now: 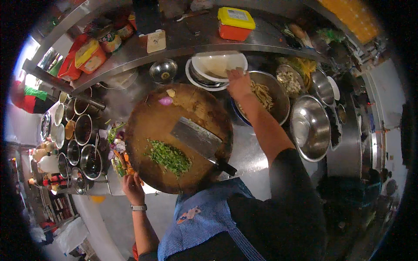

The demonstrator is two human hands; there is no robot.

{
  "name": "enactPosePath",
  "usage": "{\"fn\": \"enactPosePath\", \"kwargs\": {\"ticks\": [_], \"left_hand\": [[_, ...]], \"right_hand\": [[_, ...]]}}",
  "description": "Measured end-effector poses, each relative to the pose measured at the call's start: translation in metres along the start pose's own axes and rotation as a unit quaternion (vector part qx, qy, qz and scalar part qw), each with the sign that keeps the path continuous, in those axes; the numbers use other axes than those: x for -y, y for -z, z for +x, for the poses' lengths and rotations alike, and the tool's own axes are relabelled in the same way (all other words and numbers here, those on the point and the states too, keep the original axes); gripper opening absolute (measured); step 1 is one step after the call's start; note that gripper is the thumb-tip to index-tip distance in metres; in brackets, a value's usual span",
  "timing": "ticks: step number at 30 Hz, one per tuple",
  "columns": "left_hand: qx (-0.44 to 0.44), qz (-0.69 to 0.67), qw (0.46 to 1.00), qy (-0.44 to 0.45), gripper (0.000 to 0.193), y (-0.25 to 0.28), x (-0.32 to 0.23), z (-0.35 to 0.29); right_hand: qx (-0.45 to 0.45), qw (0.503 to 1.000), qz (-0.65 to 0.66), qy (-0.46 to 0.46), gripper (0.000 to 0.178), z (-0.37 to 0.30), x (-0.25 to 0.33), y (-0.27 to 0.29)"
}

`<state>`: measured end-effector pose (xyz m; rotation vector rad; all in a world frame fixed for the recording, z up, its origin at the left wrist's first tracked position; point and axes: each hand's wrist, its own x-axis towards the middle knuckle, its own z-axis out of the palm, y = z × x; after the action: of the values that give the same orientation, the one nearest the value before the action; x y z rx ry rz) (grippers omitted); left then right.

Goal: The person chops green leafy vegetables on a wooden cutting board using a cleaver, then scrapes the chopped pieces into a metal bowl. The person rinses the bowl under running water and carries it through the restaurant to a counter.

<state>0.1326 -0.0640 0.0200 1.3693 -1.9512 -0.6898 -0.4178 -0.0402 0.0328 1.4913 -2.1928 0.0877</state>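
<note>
A thick round wooden chopping block (143, 117) carries a heap of chopped green herbs or scallions (169, 157), a cleaver (196, 137) lying flat, and a purple onion piece (166, 101) with a pale piece (170, 93). My right hand (239, 86) reaches over the block's far right side, its fingers bent on the near rim of a white bowl (220, 64). That bowl sits tilted over another white-rimmed container (190, 74). At the block's lower left edge, beside vegetable scraps (116, 141), my left hand (133, 187) is closed with bent fingers; what lies in them is hidden.
Right of the white bowl stand a bowl of pale strips (261, 95) and a steel basin (310, 128). A small steel bowl (163, 70) stands behind the block. Several seasoning pots (82, 130) line the left. A metal shelf (191, 48) overhangs the far side, holding a yellow-lidded tub (236, 24).
</note>
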Motion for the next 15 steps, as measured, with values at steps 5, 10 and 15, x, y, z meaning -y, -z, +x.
{"fn": "enactPosePath", "kwargs": {"ticks": [5, 10, 15], "left_hand": [[-0.036, -0.003, 0.991, -0.128, 0.010, -0.046, -0.062, 0.042], [0.096, 0.084, 0.968, -0.215, 0.034, -0.135, -0.141, 0.102], [0.133, 0.125, 0.936, -0.302, 0.041, -0.254, -0.183, 0.166]], "right_hand": [[0.077, 0.983, 0.165, 0.032, 0.029, 0.024, -0.045, -0.026], [-0.016, 0.975, 0.219, 0.022, 0.025, 0.015, -0.075, -0.003], [-0.055, 0.971, 0.228, -0.037, 0.028, -0.011, -0.108, 0.026]]}}
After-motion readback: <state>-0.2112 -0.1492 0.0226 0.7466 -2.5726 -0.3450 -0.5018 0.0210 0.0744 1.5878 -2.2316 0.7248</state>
